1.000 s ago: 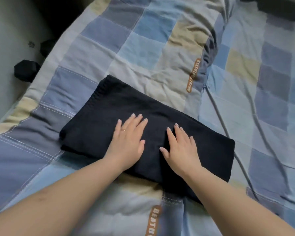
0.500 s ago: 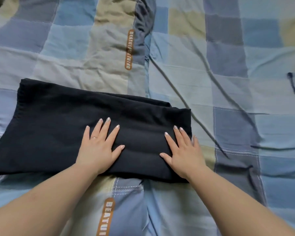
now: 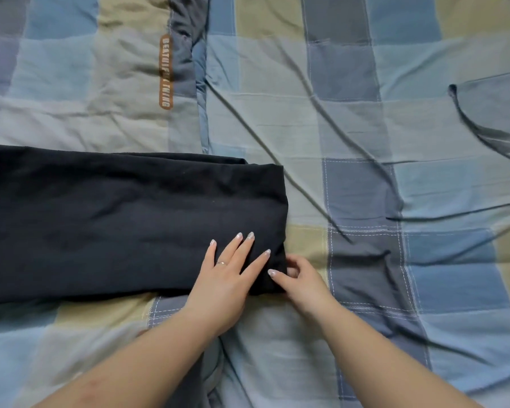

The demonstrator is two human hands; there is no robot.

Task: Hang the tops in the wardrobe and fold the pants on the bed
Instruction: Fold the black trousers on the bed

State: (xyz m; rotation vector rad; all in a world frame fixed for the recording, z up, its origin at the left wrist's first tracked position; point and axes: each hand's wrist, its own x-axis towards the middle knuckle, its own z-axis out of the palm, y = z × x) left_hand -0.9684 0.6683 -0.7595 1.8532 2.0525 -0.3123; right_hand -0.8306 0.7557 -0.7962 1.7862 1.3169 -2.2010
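Observation:
The dark navy pants (image 3: 115, 219) lie folded in a long flat band on the bed, running off the left edge of the view. My left hand (image 3: 227, 278) rests flat on the pants near their right end, fingers spread, a ring on one finger. My right hand (image 3: 299, 278) sits at the near right corner of the pants, with thumb and fingers pinching the fabric edge there. No tops and no wardrobe are in view.
The bed is covered by a wrinkled quilt (image 3: 395, 172) in blue, grey and tan squares. A raised seam with an orange lettered label (image 3: 166, 72) runs up the quilt behind the pants. Bare quilt lies to the right of the pants.
The view has swung right, so the pants now sit further left. My left hand slid along the pants to their right end. My right hand left the top and took hold of the corner.

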